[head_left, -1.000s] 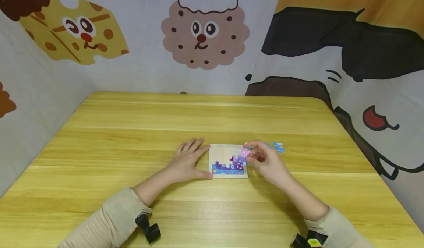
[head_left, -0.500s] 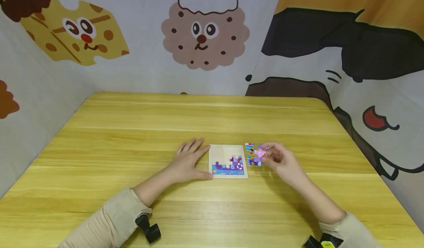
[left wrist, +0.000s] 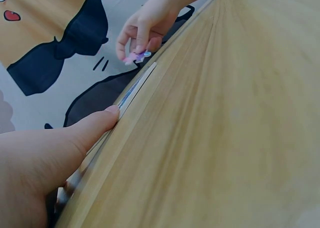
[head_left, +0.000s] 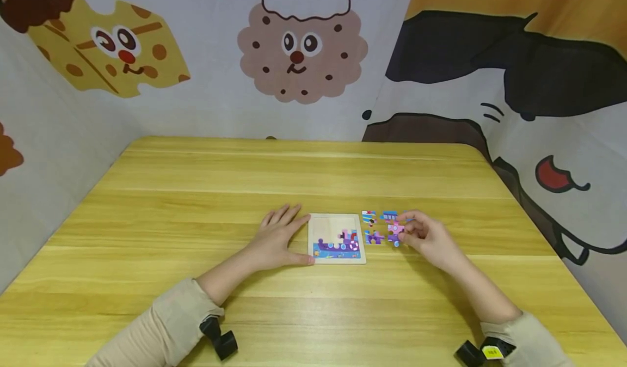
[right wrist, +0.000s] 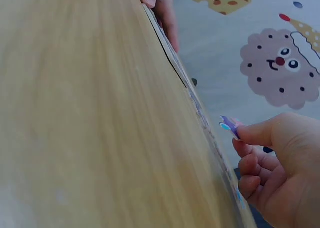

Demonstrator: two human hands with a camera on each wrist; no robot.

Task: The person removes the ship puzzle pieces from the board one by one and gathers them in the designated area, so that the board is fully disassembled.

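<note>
A square wooden puzzle tray (head_left: 324,226) lies on the table, its lower part filled with a purple and blue boat picture and its upper left bare. My left hand (head_left: 279,242) rests spread at the tray's left side, thumb and index finger touching its corners. To the tray's right, my right hand (head_left: 431,240) pinches a pink and purple jigsaw piece (head_left: 394,232) between thumb and fingers. In the right wrist view this jigsaw piece (right wrist: 230,127) is held up off the table. The left wrist view shows my left thumb (left wrist: 102,120) against the tray edge.
Loose jigsaw pieces lie right of the tray: a purple one (head_left: 374,237), a striped one (head_left: 369,217) and a blue one (head_left: 389,215). More blue shows behind my right fingers. The wooden table (head_left: 235,171) meets a cartoon-printed cloth (head_left: 196,111) at the back.
My right hand has moved right, carrying the pinched jigsaw piece from the tray's right edge to over the loose pieces. The left hand and the tray have stayed put.
</note>
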